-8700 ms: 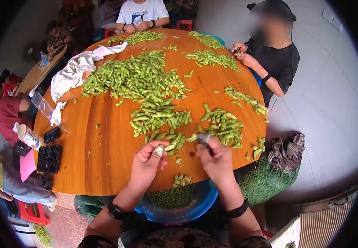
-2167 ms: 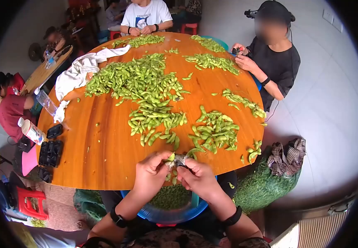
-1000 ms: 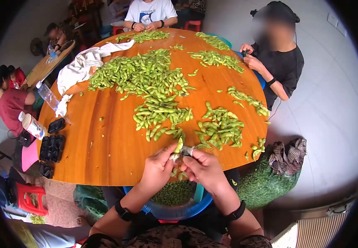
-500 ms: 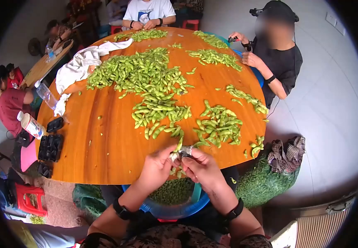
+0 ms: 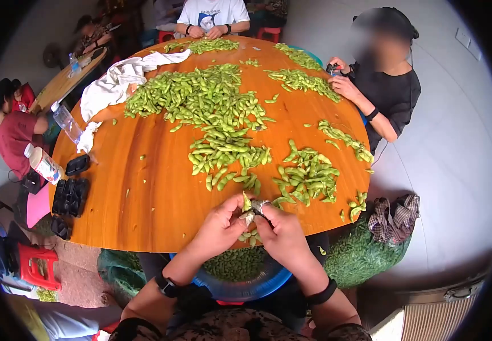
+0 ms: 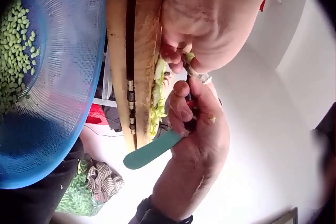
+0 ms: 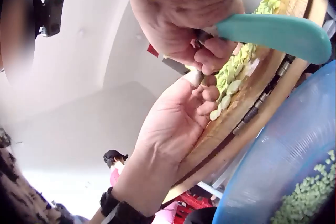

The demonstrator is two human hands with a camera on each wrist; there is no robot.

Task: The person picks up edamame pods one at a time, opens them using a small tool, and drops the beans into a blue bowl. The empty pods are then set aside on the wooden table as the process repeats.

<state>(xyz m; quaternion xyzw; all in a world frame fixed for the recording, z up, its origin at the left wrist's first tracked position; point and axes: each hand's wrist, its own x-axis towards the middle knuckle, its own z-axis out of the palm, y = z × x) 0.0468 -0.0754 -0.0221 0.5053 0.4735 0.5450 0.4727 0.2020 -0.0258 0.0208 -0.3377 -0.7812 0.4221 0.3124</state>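
Note:
My left hand (image 5: 217, 228) pinches a green edamame pod (image 5: 246, 201) over the table's near edge. My right hand (image 5: 286, 237) meets it there, fingertips close against the pod. A tool's flat teal handle (image 7: 275, 34) sticks out from my right fist; its working end is hidden between the fingers. Whitish wrapping covers the left thumb tip, and grey wrapping (image 5: 260, 206) shows on a right finger. Below both hands, a blue basket (image 6: 79, 90) holds many shelled beans (image 5: 234, 264). Several loose beans (image 5: 250, 237) lie at the table edge behind the hands.
Piles of pods (image 5: 200, 96) cover the middle of the round wooden table (image 5: 115, 193), with a smaller heap (image 5: 308, 176) at right. A white cloth (image 5: 112, 85), bottles and black boxes (image 5: 71, 196) stand left. A green net sack (image 5: 365, 253) sits at lower right. Other people sit around.
Earlier my hands were apart near the pods; since then they have come together over the edge with a pod. In the last second they shift only slightly, and the pod tips leftward.

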